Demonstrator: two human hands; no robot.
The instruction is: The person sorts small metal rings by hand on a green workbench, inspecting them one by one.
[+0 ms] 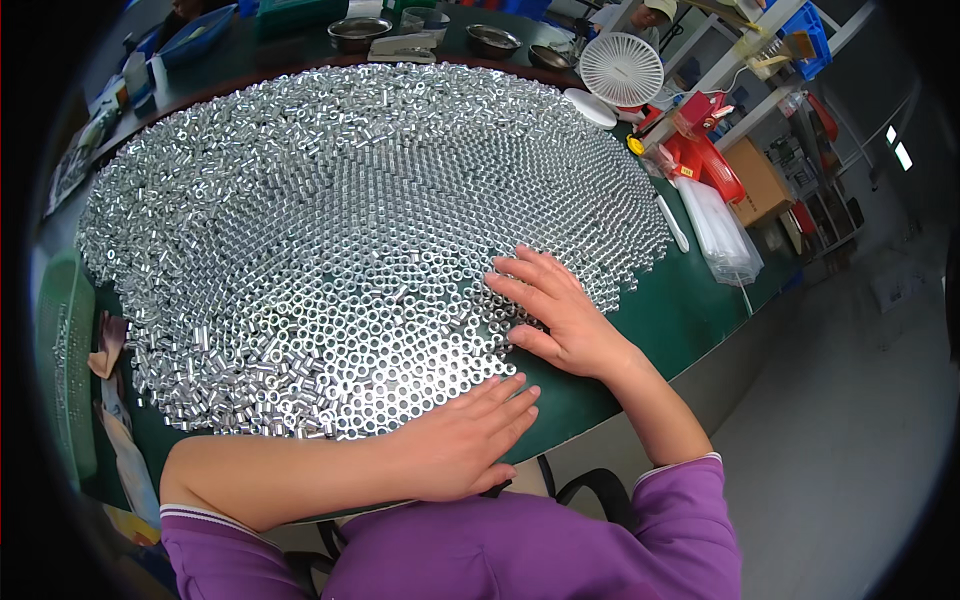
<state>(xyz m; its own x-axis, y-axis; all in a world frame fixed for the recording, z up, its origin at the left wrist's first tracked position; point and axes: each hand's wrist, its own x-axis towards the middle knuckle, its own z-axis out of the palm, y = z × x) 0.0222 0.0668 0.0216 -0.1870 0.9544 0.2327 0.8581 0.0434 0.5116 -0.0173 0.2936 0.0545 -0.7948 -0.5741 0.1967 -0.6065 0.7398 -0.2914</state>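
A broad spread of small shiny metal sleeves covers most of the green table. Many stand on end in packed rows, their round holes facing up; others lie on their sides, heaped at the far edge and the near left. My right hand is open over the right front part of the spread, its fingertips touching the sleeves. Along the near edge my left hand lies flat, fingers stretched out, beside the front row of standing sleeves. Neither hand holds anything that I can see.
A green basket stands at the left, beside a cloth. Metal bowls line the far side. A white fan, a red bin, clear plastic bags and a cardboard box are at the right. Another person is at the back.
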